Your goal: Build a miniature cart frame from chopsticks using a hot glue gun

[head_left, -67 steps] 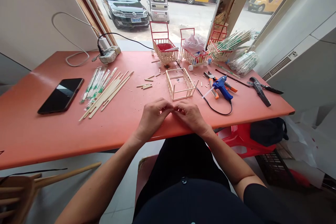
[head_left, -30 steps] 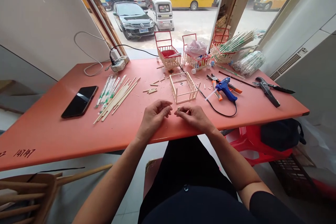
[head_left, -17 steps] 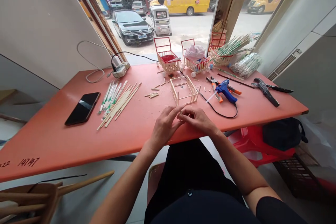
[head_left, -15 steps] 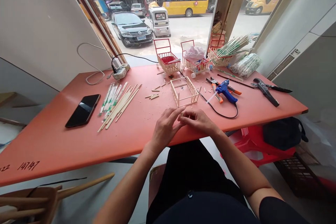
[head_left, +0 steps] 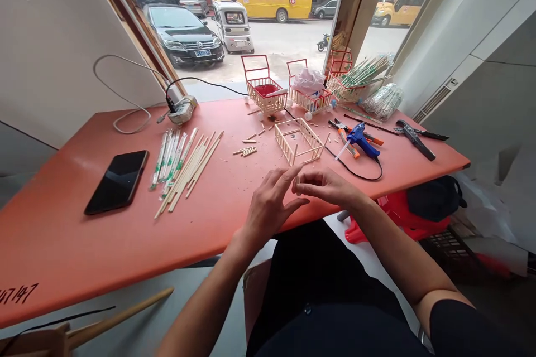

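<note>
My left hand (head_left: 270, 198) is open over the front edge of the table, its thumb spread away from the fingers. Close beside it, my right hand (head_left: 329, 185) pinches a short piece of wooden stick (head_left: 297, 181) between thumb and forefinger. Just beyond both hands lies a small open frame of wooden sticks (head_left: 288, 152), with slatted sides. Several cut stick pieces (head_left: 247, 151) lie left of the frame. Right of it rest a blue glue gun (head_left: 360, 144) and orange-handled pliers (head_left: 349, 142).
Long wooden sticks (head_left: 193, 170), wrapped sticks (head_left: 167, 156) and a phone (head_left: 117, 181) lie on the left. At the back stand a power strip (head_left: 183, 110) and small stick carts with red handles (head_left: 268, 95). Black-handled cutters (head_left: 416, 139) lie right; the glue gun's cord (head_left: 355, 174) loops nearby.
My hands have moved apart, and the left thumb and fingers have come away from the small piece, which stays in my right hand. The view has shifted slightly to the right.
</note>
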A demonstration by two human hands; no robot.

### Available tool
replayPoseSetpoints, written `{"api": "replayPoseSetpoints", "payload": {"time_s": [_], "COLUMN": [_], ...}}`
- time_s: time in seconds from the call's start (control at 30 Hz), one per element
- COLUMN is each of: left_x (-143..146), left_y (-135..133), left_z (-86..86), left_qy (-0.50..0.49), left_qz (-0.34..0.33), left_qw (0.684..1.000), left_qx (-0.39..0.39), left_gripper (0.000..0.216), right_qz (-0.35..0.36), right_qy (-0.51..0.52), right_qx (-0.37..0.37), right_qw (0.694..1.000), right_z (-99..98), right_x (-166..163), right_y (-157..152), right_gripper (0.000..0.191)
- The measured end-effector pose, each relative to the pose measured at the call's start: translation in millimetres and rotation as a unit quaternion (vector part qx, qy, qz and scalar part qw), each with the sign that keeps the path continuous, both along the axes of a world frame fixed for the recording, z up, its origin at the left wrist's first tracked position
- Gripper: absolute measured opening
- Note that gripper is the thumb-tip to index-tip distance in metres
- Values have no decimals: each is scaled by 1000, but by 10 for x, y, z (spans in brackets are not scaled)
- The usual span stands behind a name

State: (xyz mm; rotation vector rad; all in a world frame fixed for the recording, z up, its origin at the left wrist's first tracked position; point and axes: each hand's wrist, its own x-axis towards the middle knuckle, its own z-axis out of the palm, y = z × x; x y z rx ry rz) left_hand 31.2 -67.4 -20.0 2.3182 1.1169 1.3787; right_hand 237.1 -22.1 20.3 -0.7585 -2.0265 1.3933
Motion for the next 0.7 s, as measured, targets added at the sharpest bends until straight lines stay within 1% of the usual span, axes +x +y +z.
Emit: {"api": "replayPoseSetpoints", "payload": {"time_s": [0.03, 0.07, 0.1, 0.13, 0.2, 0.27, 0.3, 0.37, 0.43, 0.53, 0.7], "left_x": [-107, -234, -372, -513, -762, -920, -958, -967, -930, -896, -918], "left_y": [32, 90, 176, 291, 593, 943, 1116, 1424, 1660, 1899, 2174], "left_z": [67, 146, 231, 317, 464, 541, 548, 512, 450, 395, 370], "left_qy": [1, -9, -23, -37, -52, -20, 12, 65, 86, 97, 123], "left_qz": [-18, -33, -31, -7, 98, 176, 185, 178, 184, 206, 201], "left_qw": [1000, 999, 998, 998, 992, 982, 978, 971, 965, 951, 938], "left_qx": [-18, -34, -49, -59, -62, -68, -93, -149, -168, -212, -254], "left_gripper": [63, 62, 57, 51, 34, 22, 18, 16, 17, 17, 21], "right_qz": [7, 15, 24, 31, 37, 24, 19, 2, -7, -11, -15], "right_qy": [-4, -9, -14, -19, -23, -32, -43, -58, -67, -68, -49], "right_qx": [-7, -16, -23, -25, -10, 24, 41, 72, 114, 160, 164], "right_qw": [1000, 1000, 999, 999, 999, 999, 998, 996, 991, 985, 985], "right_z": [19, 31, 37, 35, 12, -31, -58, -116, -174, -260, -372], "right_x": [-47, -102, -162, -230, -382, -548, -629, -772, -866, -912, -879], "right_y": [-6, -9, -6, 4, 45, 108, 142, 206, 254, 294, 290], "right_gripper": [38, 35, 31, 27, 21, 22, 20, 19, 20, 25, 30]}}
